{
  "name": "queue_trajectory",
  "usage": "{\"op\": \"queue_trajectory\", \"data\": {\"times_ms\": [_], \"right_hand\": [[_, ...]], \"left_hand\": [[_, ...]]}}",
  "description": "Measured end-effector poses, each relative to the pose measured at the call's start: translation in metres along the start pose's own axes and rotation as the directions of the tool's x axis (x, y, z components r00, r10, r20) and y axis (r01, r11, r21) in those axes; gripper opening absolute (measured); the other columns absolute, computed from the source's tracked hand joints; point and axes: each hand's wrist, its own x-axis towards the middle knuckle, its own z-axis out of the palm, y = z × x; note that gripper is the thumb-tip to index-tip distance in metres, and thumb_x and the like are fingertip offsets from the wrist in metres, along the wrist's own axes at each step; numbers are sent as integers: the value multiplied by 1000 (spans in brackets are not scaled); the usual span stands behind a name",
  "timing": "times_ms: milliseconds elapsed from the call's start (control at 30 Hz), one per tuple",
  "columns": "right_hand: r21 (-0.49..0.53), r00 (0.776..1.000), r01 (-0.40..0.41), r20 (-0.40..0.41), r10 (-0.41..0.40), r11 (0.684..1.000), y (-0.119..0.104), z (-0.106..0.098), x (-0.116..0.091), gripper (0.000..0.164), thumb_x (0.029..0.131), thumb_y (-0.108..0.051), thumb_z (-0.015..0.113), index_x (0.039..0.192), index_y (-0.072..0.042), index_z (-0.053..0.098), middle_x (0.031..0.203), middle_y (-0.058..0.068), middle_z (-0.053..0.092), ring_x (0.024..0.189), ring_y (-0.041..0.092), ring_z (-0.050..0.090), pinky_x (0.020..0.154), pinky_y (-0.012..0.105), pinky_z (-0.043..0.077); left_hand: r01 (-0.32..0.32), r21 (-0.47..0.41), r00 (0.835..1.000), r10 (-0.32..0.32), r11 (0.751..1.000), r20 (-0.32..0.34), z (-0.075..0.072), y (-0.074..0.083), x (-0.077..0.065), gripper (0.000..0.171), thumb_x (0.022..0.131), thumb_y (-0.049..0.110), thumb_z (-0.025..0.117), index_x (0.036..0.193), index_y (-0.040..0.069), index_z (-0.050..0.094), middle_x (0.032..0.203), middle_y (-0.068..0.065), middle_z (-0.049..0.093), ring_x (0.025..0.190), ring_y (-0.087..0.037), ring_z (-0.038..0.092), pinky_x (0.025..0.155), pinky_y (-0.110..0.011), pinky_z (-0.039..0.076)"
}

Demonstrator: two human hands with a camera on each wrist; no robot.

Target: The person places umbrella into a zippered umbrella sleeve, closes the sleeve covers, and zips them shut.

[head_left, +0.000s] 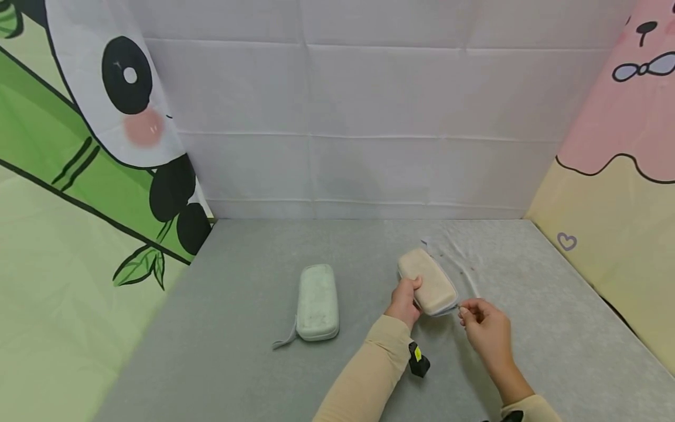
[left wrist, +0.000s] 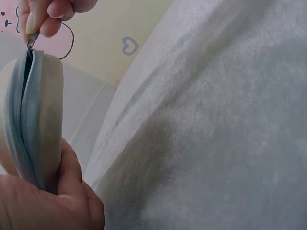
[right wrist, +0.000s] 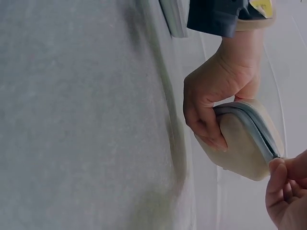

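A beige zippered case (head_left: 428, 280) with a blue-grey zipper band is held above the grey table, tilted. My left hand (head_left: 405, 302) grips it along its near left side, thumb on top and fingers beneath. At the case's near right corner my right hand (head_left: 487, 331) pinches the zipper pull (left wrist: 32, 39) between thumb and fingertips. In the left wrist view the zipper band (left wrist: 29, 105) shows a narrow gap between its two edges near the pull. The inside of the case is hidden.
To the left on the grey table (head_left: 232, 375) lies a pale green zippered case (head_left: 319, 302) with a strap (head_left: 285, 341) at its near left corner. A white cloth wall (head_left: 369, 117) stands behind, with printed panels at both sides. Wrinkles run across the tablecloth at the right.
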Motion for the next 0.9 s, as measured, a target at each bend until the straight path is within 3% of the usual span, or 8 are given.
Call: {"op": "queue_trajectory", "data": {"times_ms": [400, 900], "right_hand": [[33, 999, 53, -1, -53, 998, 4, 3, -1, 7, 79, 10, 65, 75, 4, 66, 63, 7, 61, 51, 3, 52, 43, 15, 40], [-4, 997, 76, -17, -76, 997, 6, 7, -7, 9, 77, 10, 66, 74, 2, 65, 61, 6, 61, 50, 4, 51, 42, 17, 40]], "left_hand": [[-9, 0, 1000, 9, 1000, -25, 4, -2, 4, 38, 84, 8, 66, 116, -8, 50, 104, -16, 59, 96, -28, 58, 81, -38, 46], [-28, -1, 998, 28, 1000, -47, 4, -2, 2, 38, 83, 7, 67, 113, -8, 51, 103, -16, 59, 94, -28, 58, 81, -38, 47]]}}
